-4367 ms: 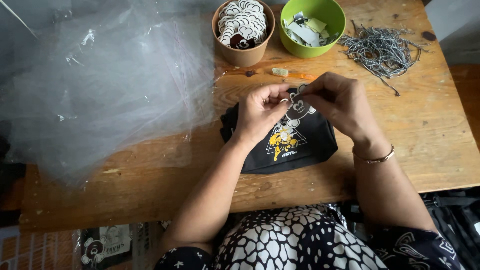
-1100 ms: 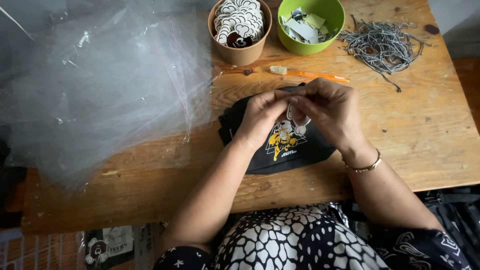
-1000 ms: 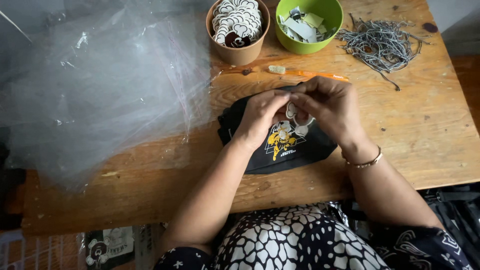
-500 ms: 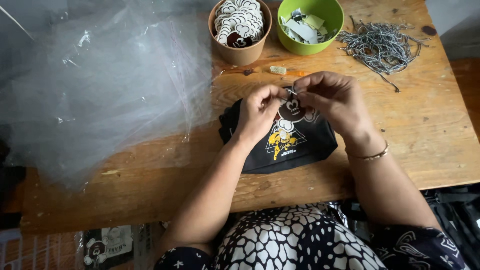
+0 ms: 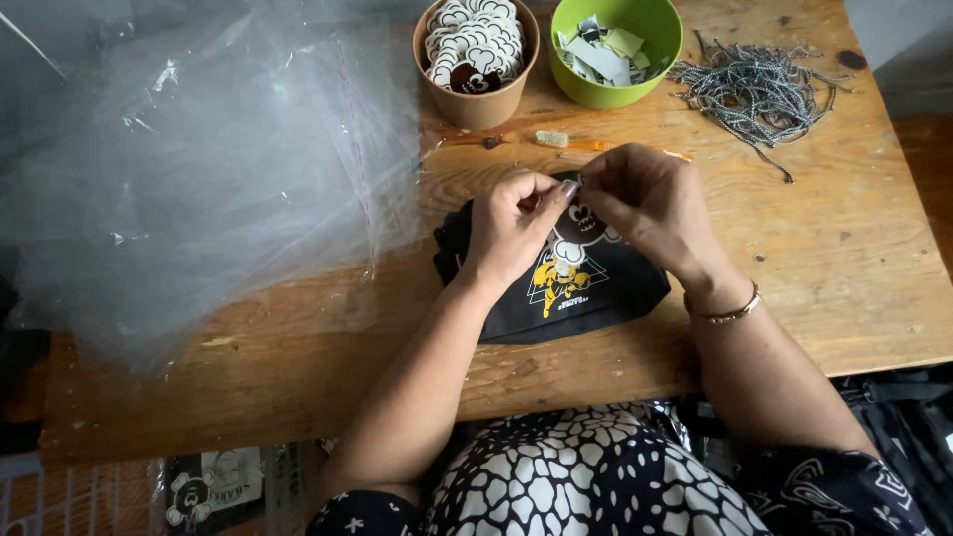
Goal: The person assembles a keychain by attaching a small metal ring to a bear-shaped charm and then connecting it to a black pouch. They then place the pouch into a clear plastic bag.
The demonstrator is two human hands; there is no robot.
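Above the black pouch (image 5: 586,288) on the wooden surface (image 5: 844,258), left hand (image 5: 511,228) and right hand (image 5: 645,203) (fingertips meeting) pinch a small dark tag (image 5: 578,220).

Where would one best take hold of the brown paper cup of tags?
Probably around the outer wall of the brown cup, coming from the near side: it stands upright, tags fill its mouth, and the green bowl crowds its right.

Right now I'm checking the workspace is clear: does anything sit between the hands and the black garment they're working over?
Nothing visible does. The left hand and right hand meet directly above the folded black garment, pinching a small round tag between them. The brown cup, green bowl and pile of cords sit farther back.
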